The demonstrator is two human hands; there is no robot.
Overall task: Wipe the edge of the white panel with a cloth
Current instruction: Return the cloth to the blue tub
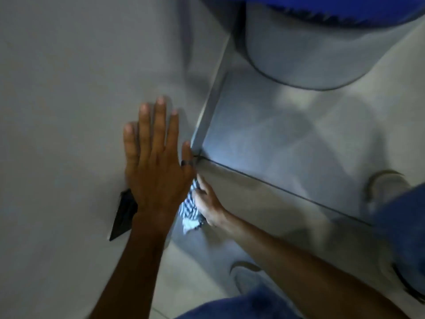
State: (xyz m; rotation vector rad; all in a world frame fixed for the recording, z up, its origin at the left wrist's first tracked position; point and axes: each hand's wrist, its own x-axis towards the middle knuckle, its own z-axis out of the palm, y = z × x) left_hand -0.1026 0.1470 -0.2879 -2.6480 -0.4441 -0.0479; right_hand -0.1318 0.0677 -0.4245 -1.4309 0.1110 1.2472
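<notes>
A large white panel (76,72) fills the left half of the head view. My left hand (156,166) lies flat on it near its right edge, fingers spread, with a dark ring on the thumb. Just below and right of it, my right hand (207,203) grips a blue-and-white striped cloth (189,210) and presses it against the panel's edge. Part of the cloth is hidden behind my left hand. The frame is blurred.
A dark flat object (123,215) lies on the panel beside my left wrist. A grey tiled floor (287,143) lies to the right, with a grey round bin and its blue lid (322,42) at top right. My shoes (388,185) and blue trouser legs show at the lower right.
</notes>
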